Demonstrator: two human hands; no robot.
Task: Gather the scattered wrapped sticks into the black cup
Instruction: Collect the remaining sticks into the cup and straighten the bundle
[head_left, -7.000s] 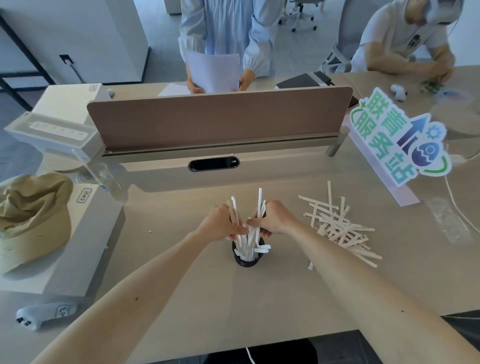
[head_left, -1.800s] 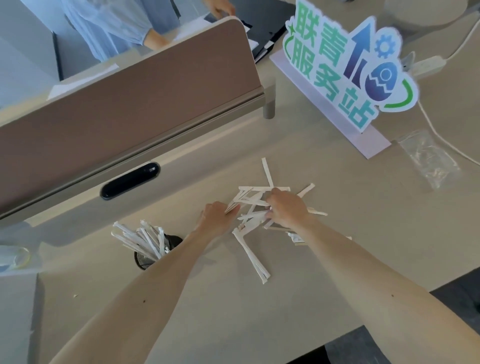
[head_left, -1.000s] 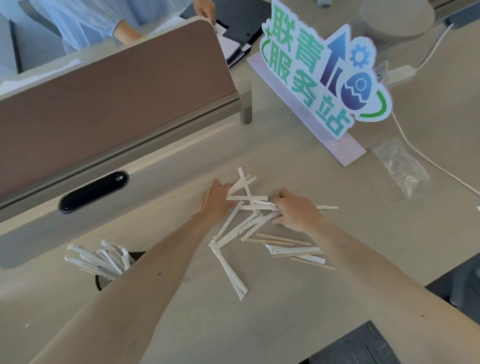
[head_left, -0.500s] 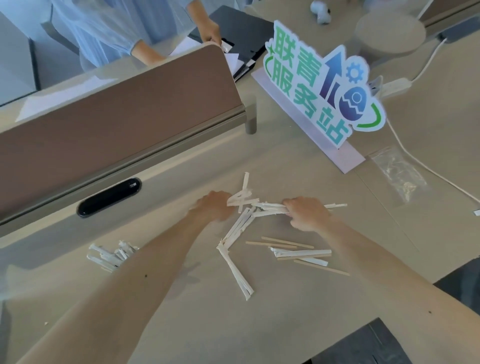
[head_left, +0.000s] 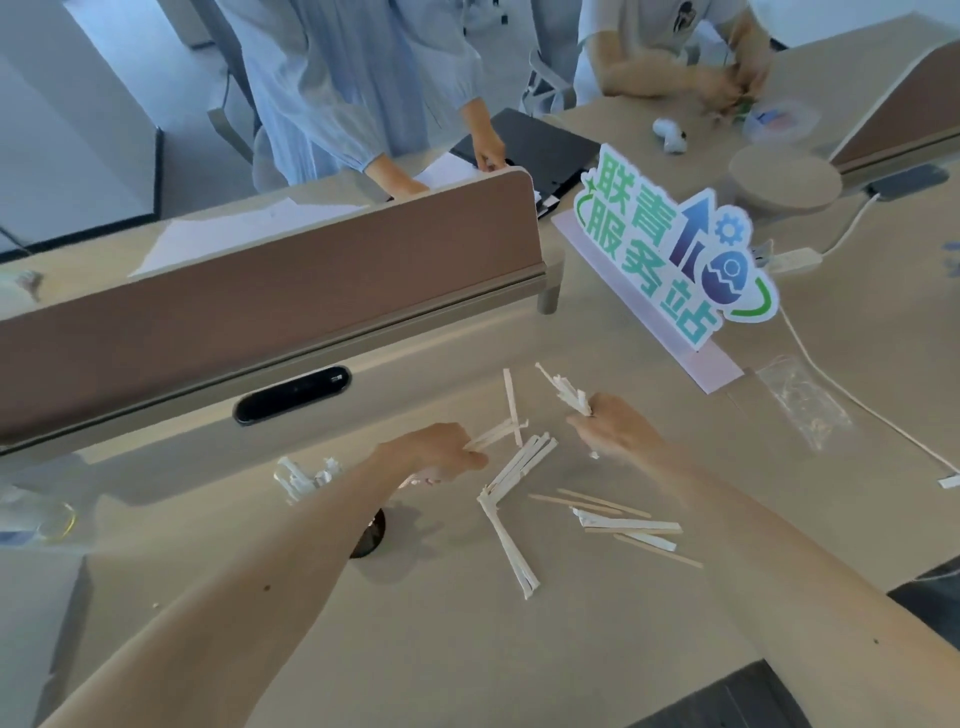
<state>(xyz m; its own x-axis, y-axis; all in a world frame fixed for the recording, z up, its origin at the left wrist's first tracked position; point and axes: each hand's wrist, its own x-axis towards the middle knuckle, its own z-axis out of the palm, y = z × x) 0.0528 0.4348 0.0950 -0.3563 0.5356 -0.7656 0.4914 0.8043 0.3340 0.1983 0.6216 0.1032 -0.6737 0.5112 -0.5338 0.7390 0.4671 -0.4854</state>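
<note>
1. Right then, my right hand (head_left: 615, 431) was lifted just off the table (head_left: 597, 649), fingers curled tight around a small bundle of wrapped sticks (head_left: 563, 392) that fanned up and away from the fist. I judged that the fanned ends could slip out if the grip eased on the way to the cup.

2. My left hand (head_left: 436, 452) pinched the near ends of a few sticks (head_left: 493, 432) that lay against the table. Dragging them might have flicked the loose upright stick (head_left: 510, 397) crossing them farther away.

3. More sticks lay loose between and below my hands: a bent pile (head_left: 511, 499) and a flatter group (head_left: 623, 522) nearer my right forearm. A sweep of either arm could have scattered them toward the table edge.

4. The black cup (head_left: 371, 535) stood to the left, mostly hidden under my left forearm, with sticks already in it (head_left: 304, 475) leaning out beyond the arm. I judged the forearm could knock the cup over, as I could barely see it.

5. With the cup already crowded, I judged that a new bundle could jam against the leaning sticks or push some out.
</note>
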